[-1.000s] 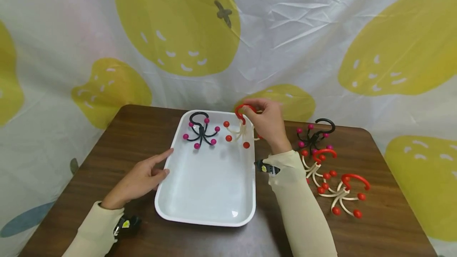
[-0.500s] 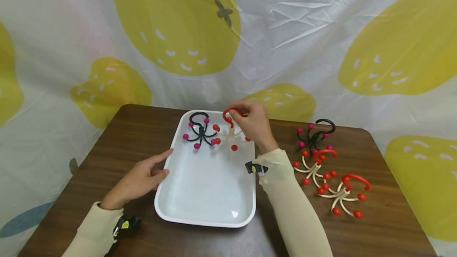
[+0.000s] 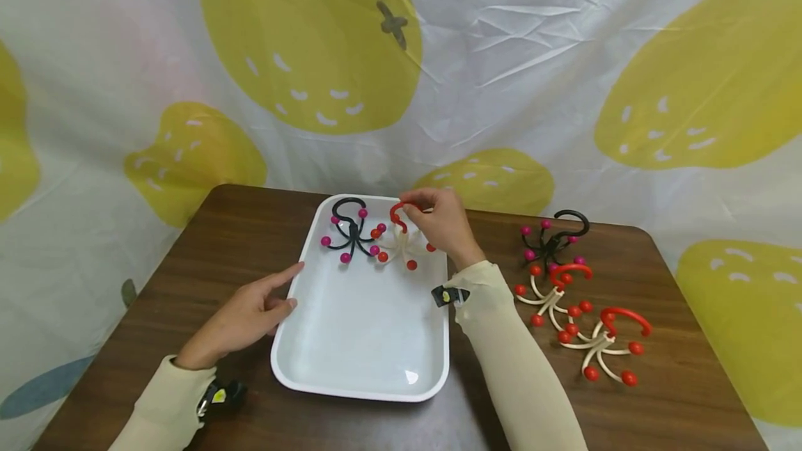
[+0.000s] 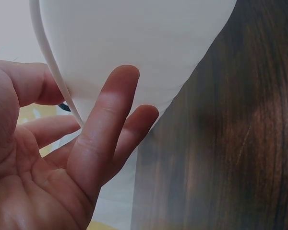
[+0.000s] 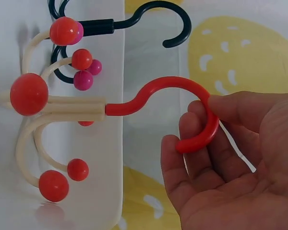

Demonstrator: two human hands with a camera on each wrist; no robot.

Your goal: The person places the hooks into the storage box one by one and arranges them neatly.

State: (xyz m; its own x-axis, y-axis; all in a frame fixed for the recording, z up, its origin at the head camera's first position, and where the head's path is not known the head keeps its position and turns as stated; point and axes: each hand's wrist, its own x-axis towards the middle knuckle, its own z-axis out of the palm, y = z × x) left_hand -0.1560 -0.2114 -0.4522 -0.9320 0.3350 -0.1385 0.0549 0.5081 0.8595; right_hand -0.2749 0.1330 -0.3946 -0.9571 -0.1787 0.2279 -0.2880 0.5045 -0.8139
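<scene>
My right hand (image 3: 443,223) pinches the red hook end of a cream multi-arm hanger (image 5: 79,109) tipped with red balls. This hanger stands upright in the far right part of a white tray (image 3: 360,392), close over its floor. Its left balls overlap a black hanger (image 3: 354,230) with pink balls, inside the tray at the far left. My left hand (image 3: 246,315) rests at the tray's left side, thumb and index finger extended onto the rim. In the left wrist view, the other visible fingers (image 4: 117,103) lie extended along the tray's outer wall.
On the wooden table (image 3: 689,395), right of the tray, are another black hanger (image 3: 550,246) with pink balls and two cream-and-red hangers (image 3: 554,298), the nearer one (image 3: 598,346) touching or overlapping its neighbour. A lemon-print cloth (image 3: 520,89) hangs behind the table's back edge.
My right hand has carried the cream-and-red hanger left from over the tray's right rim, then lowered it beside the black hanger. The left hand and tray have stayed put.
</scene>
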